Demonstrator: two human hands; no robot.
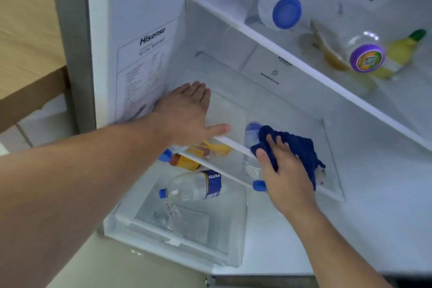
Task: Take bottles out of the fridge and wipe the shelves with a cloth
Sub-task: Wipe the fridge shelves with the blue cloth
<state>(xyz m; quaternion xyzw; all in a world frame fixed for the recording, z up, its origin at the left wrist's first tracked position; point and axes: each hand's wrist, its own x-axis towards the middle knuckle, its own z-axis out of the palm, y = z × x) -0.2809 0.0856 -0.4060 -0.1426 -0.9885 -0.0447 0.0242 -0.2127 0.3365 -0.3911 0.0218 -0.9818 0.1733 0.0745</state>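
My left hand (187, 110) lies flat and open on the glass middle shelf (268, 105) of the open fridge, near the left wall. My right hand (278, 166) presses a dark blue cloth (297, 147) onto the same shelf near its front edge. Under the glass lie a clear Pepsi bottle (196, 186), an orange-labelled bottle (184, 161) and a clear blue-capped bottle (252, 159). On the upper shelf (327, 77) lie a large blue-capped bottle (280, 2), a purple-lidded jar (364, 54) and a yellow bottle with a green cap (402, 51).
The fridge's left inner wall carries a Hisense label (145, 70). A clear crisper drawer (182, 224) sits at the bottom. A wooden table (28, 37) stands left of the fridge, above pale floor tiles.
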